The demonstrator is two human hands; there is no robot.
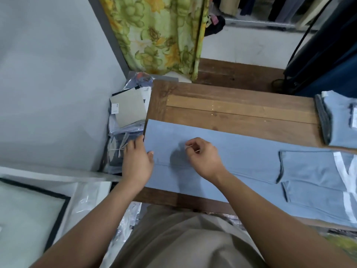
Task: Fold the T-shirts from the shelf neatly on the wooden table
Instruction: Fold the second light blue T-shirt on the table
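While flat on table [241, 105], T-shirt [241, 151] beneath right fingers [193, 145].

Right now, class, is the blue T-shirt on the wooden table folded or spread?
Partly folded: blue T-shirt lies as a long strip, both sleeves turned in.

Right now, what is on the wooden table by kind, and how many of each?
Spread-out blue T-shirt: 1
Blue folded pile: 1
Hands over the shirt: 2, left hand and right hand
Total: 4
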